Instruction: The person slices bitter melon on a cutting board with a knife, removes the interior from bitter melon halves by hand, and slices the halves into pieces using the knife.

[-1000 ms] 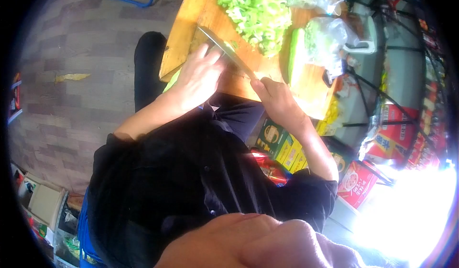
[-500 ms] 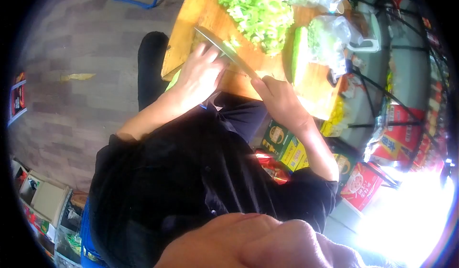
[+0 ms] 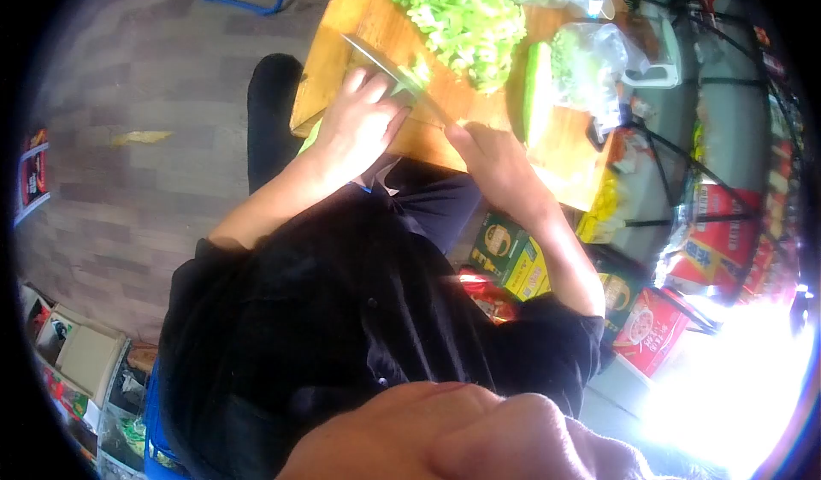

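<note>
My right hand (image 3: pixel 496 162) is closed round the handle of a kitchen knife (image 3: pixel 369 55), whose blade slants up and left over the wooden cutting board (image 3: pixel 329 69). Beside the blade, my left hand (image 3: pixel 361 122) has curled fingers pressed on a piece of green pepper (image 3: pixel 400 91), mostly hidden by them. A few cut bits (image 3: pixel 418 69) lie just past the blade. Farther up the board is a heap of sliced green pepper (image 3: pixel 466 26). To its right lies a long green vegetable, seemingly a cucumber (image 3: pixel 537 95).
Clear plastic bags, one holding chopped greens (image 3: pixel 581 69), rest at the board's right side. Shelves with packages and a red box (image 3: pixel 652 333) stand to the right. A blue metal frame (image 3: pixel 244 1) is on the floor at upper left.
The knife and my right hand have shifted slightly up and left. My left hand has moved a little upward, still on the pepper piece.
</note>
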`<action>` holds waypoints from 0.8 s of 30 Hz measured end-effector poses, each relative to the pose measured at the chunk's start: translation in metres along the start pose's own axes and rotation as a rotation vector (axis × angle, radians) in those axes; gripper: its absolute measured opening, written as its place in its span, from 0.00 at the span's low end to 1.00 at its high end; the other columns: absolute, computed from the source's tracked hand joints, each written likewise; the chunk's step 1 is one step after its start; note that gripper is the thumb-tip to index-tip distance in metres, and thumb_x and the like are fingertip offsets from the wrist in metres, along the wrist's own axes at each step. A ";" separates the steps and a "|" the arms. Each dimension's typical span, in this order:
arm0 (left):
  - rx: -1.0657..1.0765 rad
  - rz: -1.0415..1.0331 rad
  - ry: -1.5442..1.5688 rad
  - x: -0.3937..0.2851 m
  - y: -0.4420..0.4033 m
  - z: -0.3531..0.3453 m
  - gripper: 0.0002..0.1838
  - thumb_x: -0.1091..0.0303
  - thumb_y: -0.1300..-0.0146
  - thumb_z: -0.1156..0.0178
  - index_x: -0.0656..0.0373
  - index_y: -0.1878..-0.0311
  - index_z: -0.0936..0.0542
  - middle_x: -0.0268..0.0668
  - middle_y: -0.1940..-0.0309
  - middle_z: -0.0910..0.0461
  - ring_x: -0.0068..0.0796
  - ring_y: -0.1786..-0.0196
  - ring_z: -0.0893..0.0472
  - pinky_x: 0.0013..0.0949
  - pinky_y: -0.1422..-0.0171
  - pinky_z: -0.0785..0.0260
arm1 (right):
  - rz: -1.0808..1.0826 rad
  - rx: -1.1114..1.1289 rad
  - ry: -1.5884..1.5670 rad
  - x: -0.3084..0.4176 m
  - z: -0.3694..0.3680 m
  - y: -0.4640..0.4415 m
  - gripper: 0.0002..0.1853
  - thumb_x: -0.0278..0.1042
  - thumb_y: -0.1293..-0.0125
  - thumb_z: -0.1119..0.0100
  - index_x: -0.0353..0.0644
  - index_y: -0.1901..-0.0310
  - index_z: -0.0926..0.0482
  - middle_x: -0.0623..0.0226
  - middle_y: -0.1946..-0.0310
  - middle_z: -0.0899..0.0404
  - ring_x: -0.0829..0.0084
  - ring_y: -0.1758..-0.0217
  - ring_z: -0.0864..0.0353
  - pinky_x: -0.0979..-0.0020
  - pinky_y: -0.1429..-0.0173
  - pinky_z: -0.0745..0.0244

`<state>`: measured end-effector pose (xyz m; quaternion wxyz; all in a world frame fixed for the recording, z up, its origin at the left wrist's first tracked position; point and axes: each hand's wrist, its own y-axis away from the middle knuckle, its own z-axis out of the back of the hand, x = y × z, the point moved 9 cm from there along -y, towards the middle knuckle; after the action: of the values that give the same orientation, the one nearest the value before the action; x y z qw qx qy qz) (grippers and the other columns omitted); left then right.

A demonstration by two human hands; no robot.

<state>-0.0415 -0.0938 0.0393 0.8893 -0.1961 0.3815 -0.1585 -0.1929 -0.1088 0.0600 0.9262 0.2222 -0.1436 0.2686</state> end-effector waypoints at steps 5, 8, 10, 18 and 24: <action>-0.004 -0.011 0.003 0.002 0.000 -0.002 0.10 0.72 0.44 0.32 0.59 0.57 0.14 0.40 0.52 0.21 0.45 0.47 0.26 0.41 0.40 0.30 | 0.273 -0.080 0.137 0.016 0.003 0.027 0.14 0.23 0.32 0.49 0.37 0.45 0.27 0.52 0.69 0.26 0.51 0.66 0.23 0.56 0.63 0.28; 0.012 -0.005 -0.008 0.000 0.000 0.000 0.10 0.72 0.44 0.32 0.59 0.57 0.14 0.39 0.52 0.22 0.45 0.48 0.25 0.41 0.41 0.30 | 0.433 -0.212 0.294 0.015 -0.019 -0.003 0.14 0.38 0.22 0.54 0.40 0.46 0.24 0.51 0.73 0.25 0.51 0.71 0.19 0.53 0.70 0.26; 0.019 -0.012 -0.033 -0.002 0.000 0.000 0.10 0.72 0.44 0.32 0.59 0.58 0.14 0.39 0.52 0.22 0.45 0.48 0.25 0.41 0.42 0.29 | 0.328 -0.186 0.246 0.016 -0.027 -0.025 0.15 0.39 0.22 0.54 0.42 0.43 0.26 0.52 0.72 0.25 0.51 0.71 0.19 0.53 0.70 0.26; -0.106 -0.070 0.011 -0.001 0.004 0.004 0.06 0.73 0.48 0.31 0.58 0.65 0.15 0.38 0.53 0.22 0.42 0.52 0.25 0.39 0.49 0.26 | 0.083 -0.069 -0.078 0.010 -0.002 0.008 0.25 0.49 0.22 0.54 0.31 0.64 0.23 0.41 0.73 0.24 0.38 0.65 0.23 0.48 0.61 0.29; 0.090 0.033 -0.064 -0.001 0.009 0.002 0.12 0.71 0.44 0.32 0.59 0.56 0.14 0.41 0.49 0.22 0.43 0.44 0.25 0.40 0.39 0.29 | 0.320 -0.125 0.160 0.023 0.000 0.022 0.20 0.45 0.23 0.52 0.31 0.58 0.24 0.43 0.72 0.24 0.39 0.67 0.22 0.47 0.63 0.29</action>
<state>-0.0400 -0.0853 0.0373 0.9114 -0.1547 0.3487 -0.1544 -0.1862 -0.0823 0.0765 0.8921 0.1163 -0.1195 0.4200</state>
